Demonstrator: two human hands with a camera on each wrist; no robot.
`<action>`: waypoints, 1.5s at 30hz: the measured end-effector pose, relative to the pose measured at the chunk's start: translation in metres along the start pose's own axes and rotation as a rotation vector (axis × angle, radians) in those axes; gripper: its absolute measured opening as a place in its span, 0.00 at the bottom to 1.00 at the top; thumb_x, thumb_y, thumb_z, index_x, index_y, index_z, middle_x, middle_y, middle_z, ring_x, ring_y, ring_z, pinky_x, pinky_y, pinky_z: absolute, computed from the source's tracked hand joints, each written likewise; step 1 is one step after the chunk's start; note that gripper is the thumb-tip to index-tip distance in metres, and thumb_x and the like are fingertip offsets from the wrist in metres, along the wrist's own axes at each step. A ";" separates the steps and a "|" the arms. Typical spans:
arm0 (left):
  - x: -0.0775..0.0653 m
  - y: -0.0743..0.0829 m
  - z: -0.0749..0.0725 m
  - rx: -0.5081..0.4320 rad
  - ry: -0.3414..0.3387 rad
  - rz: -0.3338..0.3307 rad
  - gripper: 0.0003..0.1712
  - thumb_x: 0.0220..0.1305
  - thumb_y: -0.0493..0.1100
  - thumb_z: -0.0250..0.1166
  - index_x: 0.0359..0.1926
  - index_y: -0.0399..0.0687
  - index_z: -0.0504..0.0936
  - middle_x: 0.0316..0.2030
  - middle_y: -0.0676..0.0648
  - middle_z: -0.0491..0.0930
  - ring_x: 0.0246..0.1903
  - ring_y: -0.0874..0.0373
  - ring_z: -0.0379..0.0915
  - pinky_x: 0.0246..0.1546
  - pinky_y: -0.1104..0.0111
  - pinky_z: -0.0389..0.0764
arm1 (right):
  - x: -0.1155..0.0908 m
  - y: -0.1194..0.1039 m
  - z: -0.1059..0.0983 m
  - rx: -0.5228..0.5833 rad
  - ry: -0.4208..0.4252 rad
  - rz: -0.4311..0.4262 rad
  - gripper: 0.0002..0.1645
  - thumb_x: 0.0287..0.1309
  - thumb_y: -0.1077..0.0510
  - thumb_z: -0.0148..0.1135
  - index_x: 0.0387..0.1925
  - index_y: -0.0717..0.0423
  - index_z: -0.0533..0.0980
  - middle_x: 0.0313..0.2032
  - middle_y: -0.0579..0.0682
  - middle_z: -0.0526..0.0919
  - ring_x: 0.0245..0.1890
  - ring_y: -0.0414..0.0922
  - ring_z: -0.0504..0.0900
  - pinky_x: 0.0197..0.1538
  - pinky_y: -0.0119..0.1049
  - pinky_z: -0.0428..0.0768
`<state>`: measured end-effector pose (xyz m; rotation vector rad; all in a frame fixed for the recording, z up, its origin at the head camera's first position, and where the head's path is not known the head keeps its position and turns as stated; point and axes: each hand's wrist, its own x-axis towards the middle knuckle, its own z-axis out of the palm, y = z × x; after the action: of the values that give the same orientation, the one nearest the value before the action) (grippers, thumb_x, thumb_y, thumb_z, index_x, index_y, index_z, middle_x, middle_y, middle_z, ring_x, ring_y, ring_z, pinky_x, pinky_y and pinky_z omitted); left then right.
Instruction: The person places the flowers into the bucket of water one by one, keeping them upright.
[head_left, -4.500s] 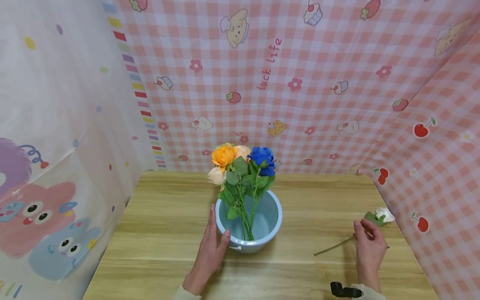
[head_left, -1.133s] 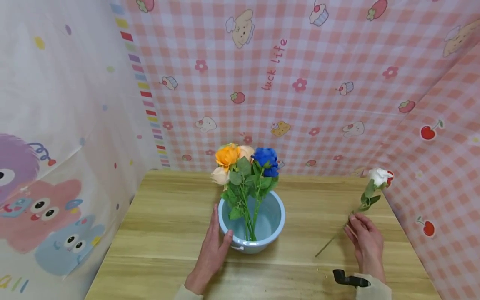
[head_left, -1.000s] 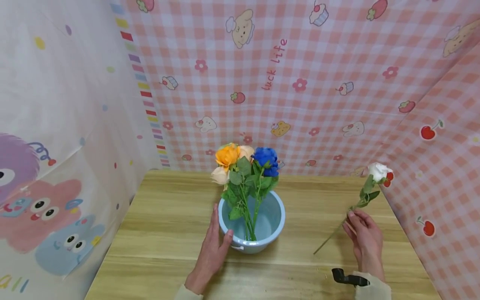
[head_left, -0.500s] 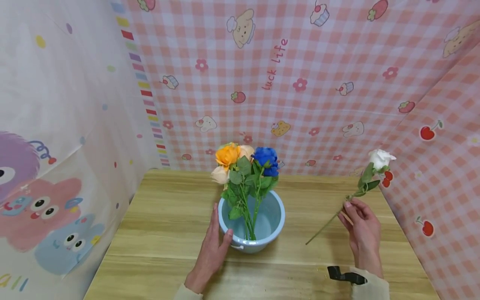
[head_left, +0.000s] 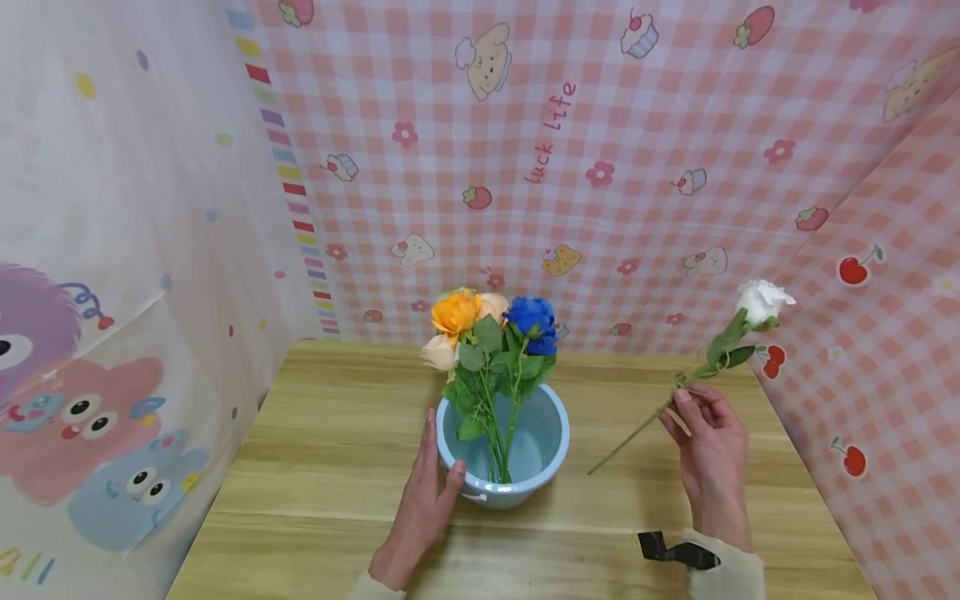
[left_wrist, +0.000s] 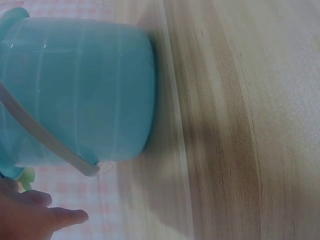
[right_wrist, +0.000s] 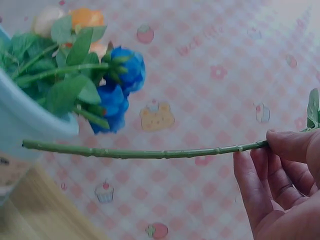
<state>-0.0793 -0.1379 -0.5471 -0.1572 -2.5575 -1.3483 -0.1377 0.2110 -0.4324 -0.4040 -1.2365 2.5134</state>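
My right hand (head_left: 712, 450) pinches a white artificial rose (head_left: 761, 303) by its stem, thumb against fingers, above the right side of the table. The rose's bloom points up and to the right, and its bare lower stem (right_wrist: 165, 154) slants down toward the bucket. A light blue bucket (head_left: 551, 467) stands upright at the middle. My left hand (head_left: 423, 496) rests along its left side with straight fingers, thumb at the rim. In the bucket lean an orange rose (head_left: 454, 312), blue roses (head_left: 531, 321) and pale peach roses (head_left: 440, 352), their green stems gathered at its near side.
The wooden table (head_left: 322, 433) has its back edge against a pink checked cloth (head_left: 525, 208). A white printed cloth (head_left: 150, 233) hangs at the left. The bucket's handle (left_wrist: 45, 135) hangs down its side. A black strap (head_left: 678, 552) sits at my right cuff.
My right hand has lifted the white rose from the table's right side, tilted its bloom upward and moved it left toward the bucket. My left hand stays at the bucket.
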 end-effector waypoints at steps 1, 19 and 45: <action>0.000 0.000 0.000 0.001 -0.001 -0.001 0.47 0.79 0.54 0.53 0.84 0.48 0.38 0.83 0.45 0.39 0.78 0.39 0.44 0.73 0.40 0.56 | -0.001 0.001 0.003 0.014 -0.007 -0.004 0.07 0.63 0.72 0.66 0.40 0.61 0.81 0.32 0.50 0.85 0.33 0.44 0.87 0.34 0.36 0.89; 0.000 0.001 -0.001 0.010 -0.001 0.009 0.46 0.79 0.54 0.53 0.84 0.45 0.39 0.83 0.45 0.39 0.78 0.36 0.46 0.73 0.39 0.56 | -0.012 0.026 0.055 -0.108 -0.171 -0.097 0.07 0.67 0.71 0.64 0.40 0.57 0.80 0.34 0.48 0.81 0.35 0.41 0.83 0.39 0.34 0.89; 0.001 -0.001 0.001 0.014 0.007 0.010 0.46 0.78 0.54 0.54 0.83 0.42 0.41 0.83 0.44 0.40 0.78 0.37 0.46 0.73 0.40 0.57 | -0.031 0.082 0.064 -0.464 -0.294 -0.087 0.15 0.64 0.74 0.65 0.50 0.77 0.73 0.37 0.49 0.83 0.35 0.41 0.87 0.43 0.37 0.89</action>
<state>-0.0808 -0.1377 -0.5477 -0.1630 -2.5566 -1.3246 -0.1459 0.1055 -0.4563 -0.0752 -1.9146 2.2526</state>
